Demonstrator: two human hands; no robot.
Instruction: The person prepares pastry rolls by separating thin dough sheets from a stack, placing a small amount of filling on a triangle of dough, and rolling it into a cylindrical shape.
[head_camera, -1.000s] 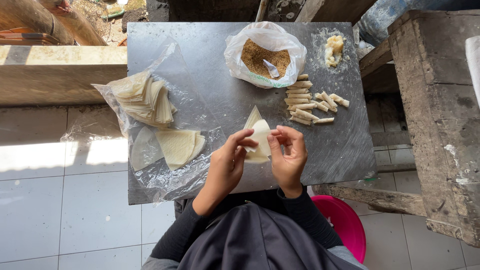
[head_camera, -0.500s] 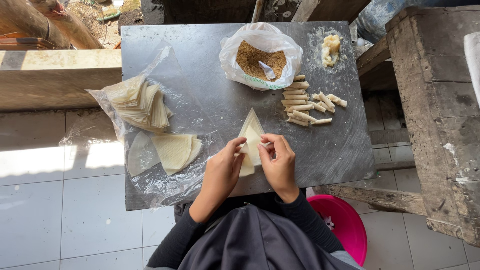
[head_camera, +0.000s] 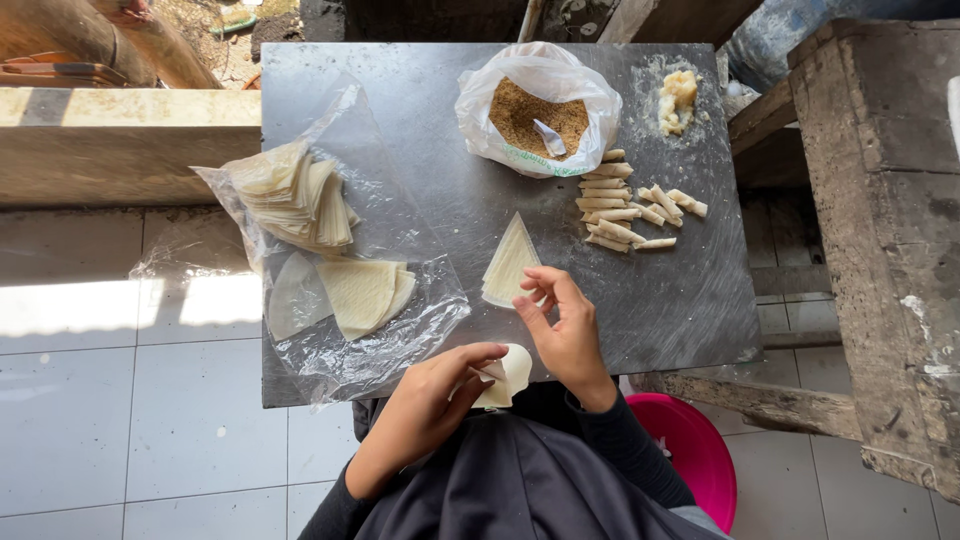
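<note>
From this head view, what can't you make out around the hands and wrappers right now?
- Wrapper in the left hand: fingers cover most of it.
- Number of sheets in the triangular stack touched by the right hand: too thin to count.
- White object in the filling bag: too small to identify.
- Pink stool: mostly behind the body.

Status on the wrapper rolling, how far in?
Done: a dozen or so finished rolls beside the filling bag. In hand: left hand holds one wrapper; right hand touches the triangular stack. Left: wrapper piles on the plastic, unrolled.
</note>
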